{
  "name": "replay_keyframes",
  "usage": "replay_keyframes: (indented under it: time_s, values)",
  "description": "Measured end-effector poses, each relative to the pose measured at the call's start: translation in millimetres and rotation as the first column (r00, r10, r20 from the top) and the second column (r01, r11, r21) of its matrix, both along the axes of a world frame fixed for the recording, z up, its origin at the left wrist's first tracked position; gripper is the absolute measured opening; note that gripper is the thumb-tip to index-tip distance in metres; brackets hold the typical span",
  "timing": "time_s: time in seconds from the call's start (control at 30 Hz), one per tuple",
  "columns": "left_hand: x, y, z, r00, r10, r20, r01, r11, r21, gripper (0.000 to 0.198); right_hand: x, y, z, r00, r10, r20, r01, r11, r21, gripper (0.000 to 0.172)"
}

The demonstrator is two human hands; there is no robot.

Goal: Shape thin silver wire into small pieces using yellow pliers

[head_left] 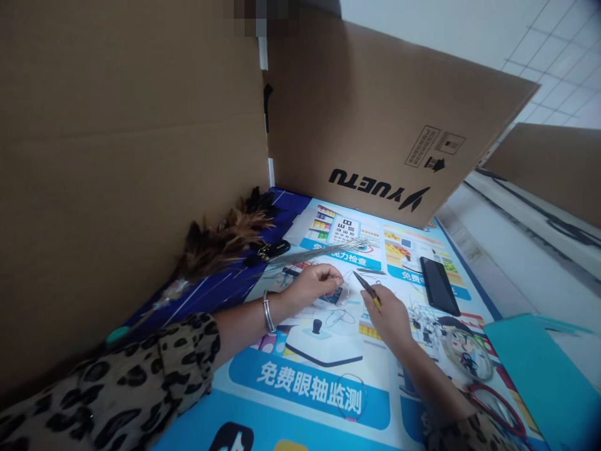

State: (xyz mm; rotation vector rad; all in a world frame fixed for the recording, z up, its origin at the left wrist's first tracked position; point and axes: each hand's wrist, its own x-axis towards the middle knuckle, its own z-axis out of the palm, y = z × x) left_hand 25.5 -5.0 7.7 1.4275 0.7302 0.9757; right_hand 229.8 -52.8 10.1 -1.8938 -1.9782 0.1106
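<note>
Spotted sleeve [131,382] is closest. Past it, the left hand [312,288] pinches a thin wire [348,292] that sticks out on its right. The right hand [387,313] is wrapped around pliers [368,290], slanting toward the wire; I can't tell if they touch.

This looks like a makeshift craft workspace: cardboard [366,119] screens two sides of a surface spread with a poster [263,416], with wires [319,250], pliers [367,289] and feathers [218,244] there. The wider building is unclear.
</note>
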Motion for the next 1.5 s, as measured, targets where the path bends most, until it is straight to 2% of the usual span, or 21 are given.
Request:
replay_keyframes:
  time_s: [0.2,0.37,0.73,1.13,1.5]
  values:
    - [-0.2,-2.3,4.0,1.000,0.000,-0.009,0.000,1.000,-0.004,0.022,0.8,0.1,-0.3,0.995,0.076,-0.068,-0.072,0.996,0.054,0.029]
    - [-0.5,-3.7,6.8,1.000,-0.001,-0.014,0.001,1.000,0.004,0.020,-0.5,-1.5,-2.6,0.984,0.179,0.012,-0.179,0.977,0.115,0.027]
    - [2.2,-3.7,3.3,0.999,-0.009,-0.031,0.012,0.997,0.078,0.017,-0.3,-1.4,-3.5,0.979,0.173,0.105,-0.185,0.976,0.113,0.028]
    - [2.2,-5.8,4.6,0.999,-0.038,-0.010,0.038,0.999,0.012,0.017,1.2,-1.7,-1.8,0.960,0.206,0.193,-0.234,0.962,0.141,0.024]
    - [-1.3,-6.6,7.0,0.984,-0.172,0.045,0.174,0.983,-0.063,0.016,5.5,-0.6,-0.7,0.941,0.249,0.230,-0.284,0.949,0.134,0.020]
